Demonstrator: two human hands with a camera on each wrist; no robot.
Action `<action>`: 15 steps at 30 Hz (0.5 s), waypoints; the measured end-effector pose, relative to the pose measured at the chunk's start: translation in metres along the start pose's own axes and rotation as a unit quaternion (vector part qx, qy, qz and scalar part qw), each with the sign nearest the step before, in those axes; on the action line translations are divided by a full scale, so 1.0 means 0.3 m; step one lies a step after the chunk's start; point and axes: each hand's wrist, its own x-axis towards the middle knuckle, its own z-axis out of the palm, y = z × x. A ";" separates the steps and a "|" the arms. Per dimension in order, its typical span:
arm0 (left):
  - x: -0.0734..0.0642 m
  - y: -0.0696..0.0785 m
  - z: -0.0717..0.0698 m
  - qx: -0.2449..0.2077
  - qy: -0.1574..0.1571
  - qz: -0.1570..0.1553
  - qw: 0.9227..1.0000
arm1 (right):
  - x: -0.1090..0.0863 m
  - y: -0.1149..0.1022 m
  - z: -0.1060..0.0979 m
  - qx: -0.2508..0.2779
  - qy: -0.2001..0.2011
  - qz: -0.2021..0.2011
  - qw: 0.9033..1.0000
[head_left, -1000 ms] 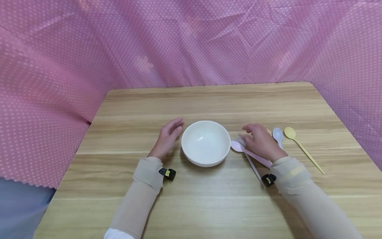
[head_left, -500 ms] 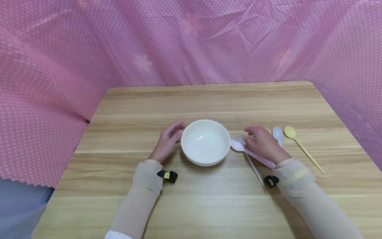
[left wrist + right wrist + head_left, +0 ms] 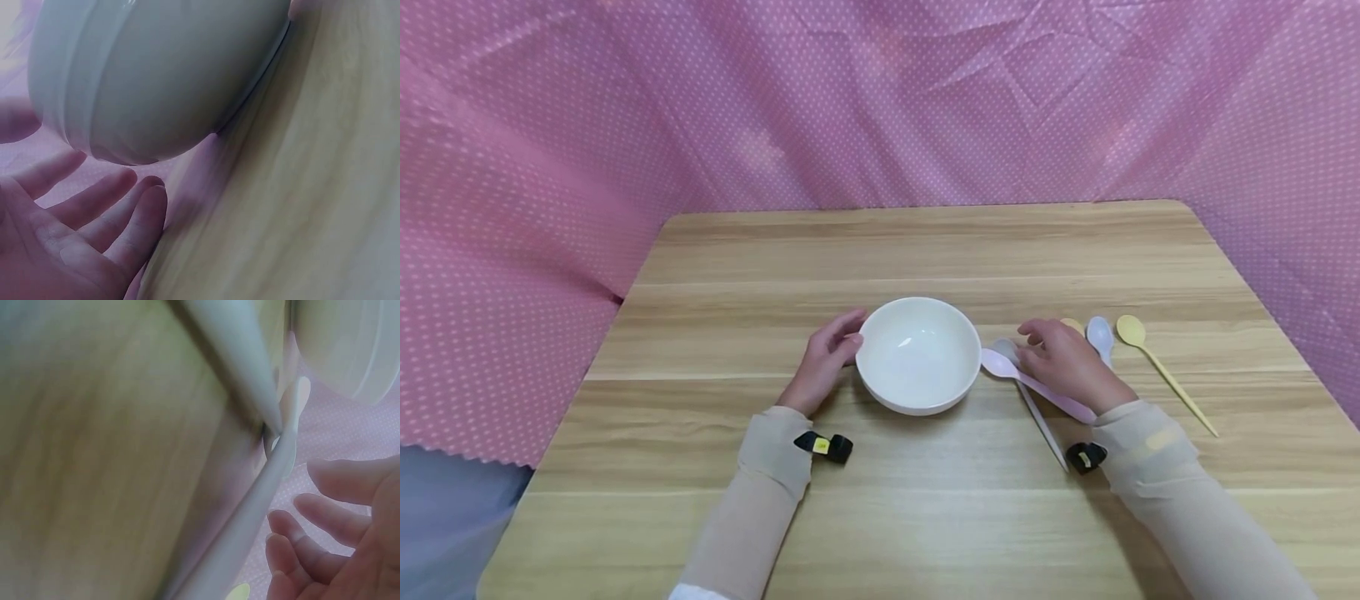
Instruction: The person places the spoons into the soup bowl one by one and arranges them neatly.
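A white bowl (image 3: 918, 357) stands upright in the middle of the wooden table. My left hand (image 3: 823, 362) is at its left side, thumb and fingers reaching the wall near the rim. The left wrist view has these loosely bent fingers (image 3: 100, 206) beside the bowl's outer wall; firm contact is hard to judge. My right hand (image 3: 1071, 362) hovers over the spoons with relaxed fingers and nothing in it. Below it a pink spoon (image 3: 999, 364) crosses a pale greyish spoon (image 3: 1041, 427). In the right wrist view the fingers (image 3: 331, 519) are apart from the spoon handles.
Right of my right hand lie a pale blue spoon (image 3: 1101, 337), its handle partly hidden, and a yellow spoon (image 3: 1176, 387). Another yellow spoon (image 3: 1072, 324) shows only its tip behind the hand. Pink dotted cloth (image 3: 880, 108) hangs around the table (image 3: 917, 250).
My left hand has moved slightly right and nearer, up to the bowl's side. The right hand has shifted a little to the right over the spoons.
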 end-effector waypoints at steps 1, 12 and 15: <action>-0.001 -0.002 0.000 0.000 -0.002 0.002 1.000 | -0.002 0.001 0.001 -0.001 0.000 0.000 1.000; -0.020 -0.008 0.009 -0.017 -0.012 -0.003 1.000 | -0.014 0.005 0.011 -0.011 -0.004 0.003 1.000; -0.023 -0.011 0.011 -0.024 -0.011 -0.004 1.000 | -0.019 0.006 0.011 -0.015 -0.003 0.001 1.000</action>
